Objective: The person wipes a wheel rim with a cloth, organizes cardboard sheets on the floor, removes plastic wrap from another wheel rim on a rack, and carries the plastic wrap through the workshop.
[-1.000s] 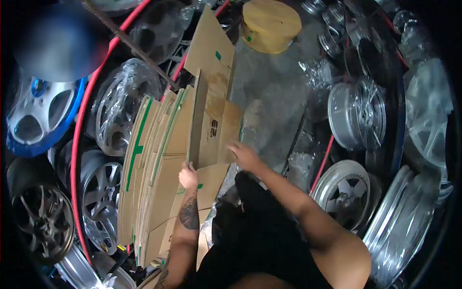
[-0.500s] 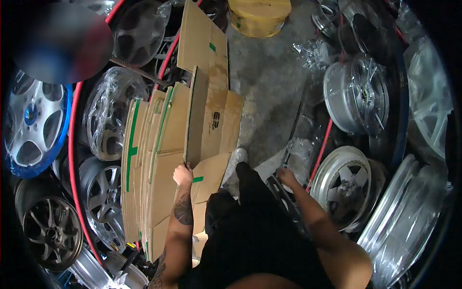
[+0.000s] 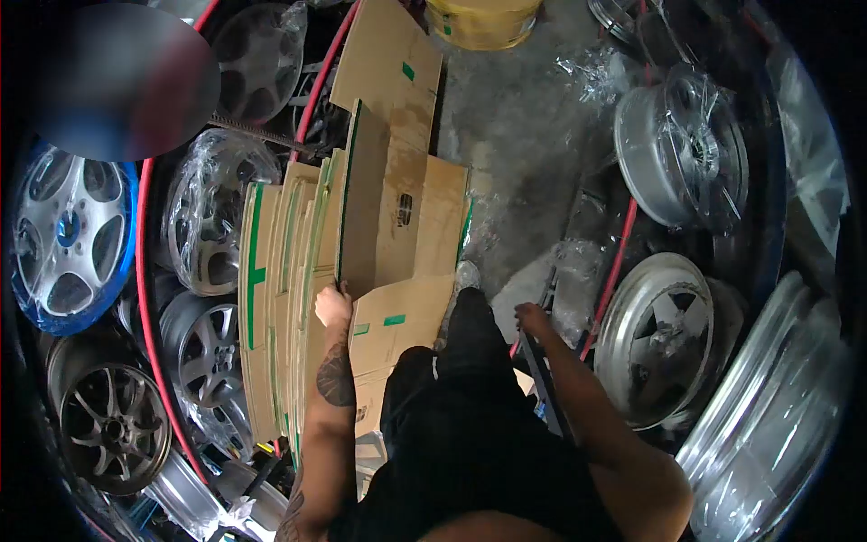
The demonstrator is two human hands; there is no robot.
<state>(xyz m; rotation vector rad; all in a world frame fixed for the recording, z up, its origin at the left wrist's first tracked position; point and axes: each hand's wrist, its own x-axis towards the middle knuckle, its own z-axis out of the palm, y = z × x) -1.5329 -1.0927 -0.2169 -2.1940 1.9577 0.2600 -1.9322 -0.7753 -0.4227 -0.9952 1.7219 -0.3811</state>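
Observation:
My left hand (image 3: pixel 334 305) is closed on the lower edge of an upright cardboard sheet (image 3: pixel 366 199), with brown flaps opened out to its right. Several more flattened cardboard boxes (image 3: pixel 287 262) lean in a row left of that sheet, some with green tape. Lower right, beside my leg, my right hand (image 3: pixel 533 320) is low at the upper end of a dark bar (image 3: pixel 545 379). Its fingers are bent, and whether they grip the bar is unclear.
Wheel rims, many wrapped in plastic, line the left (image 3: pixel 212 212) and right (image 3: pixel 664 339) sides behind red rails (image 3: pixel 149 298). A yellow-wrapped round bundle (image 3: pixel 483 23) sits on the grey floor (image 3: pixel 515 117) ahead. One shoe (image 3: pixel 467 275) shows near the cardboard.
My right hand has left the cardboard and moved down and right beside my leg. My left hand has shifted slightly left with the sheet's edge, and the opened flaps spread wider.

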